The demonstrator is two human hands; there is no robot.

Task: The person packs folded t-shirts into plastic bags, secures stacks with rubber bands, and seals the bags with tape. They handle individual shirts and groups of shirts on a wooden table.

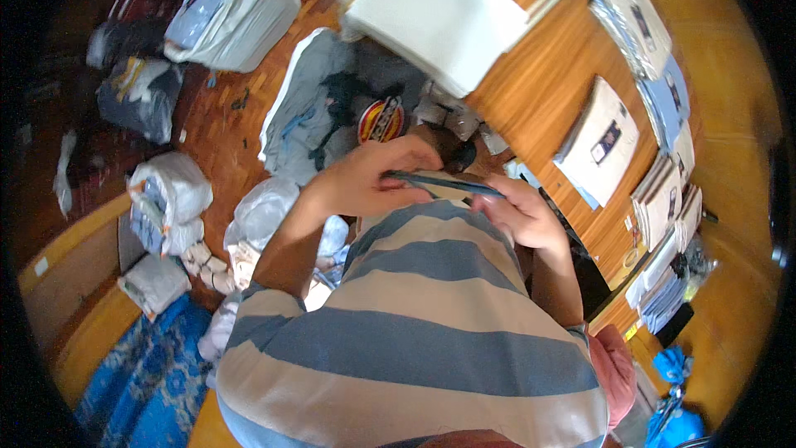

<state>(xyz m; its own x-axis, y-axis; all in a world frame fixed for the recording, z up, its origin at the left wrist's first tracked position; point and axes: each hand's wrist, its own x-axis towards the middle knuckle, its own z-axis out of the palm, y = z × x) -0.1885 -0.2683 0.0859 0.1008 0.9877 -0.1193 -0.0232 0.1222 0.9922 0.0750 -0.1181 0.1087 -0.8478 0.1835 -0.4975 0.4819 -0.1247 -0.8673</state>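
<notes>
Dark flat phone [444, 183], edge-on between both hands.

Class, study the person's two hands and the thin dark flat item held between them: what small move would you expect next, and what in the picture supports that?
Probably setting the thin dark item down on the wooden table. Both the left hand and the right hand grip it at chest level, clear of any surface, and the table beside the right hand carries rows of flat packets. What the item is cannot be told.
</notes>
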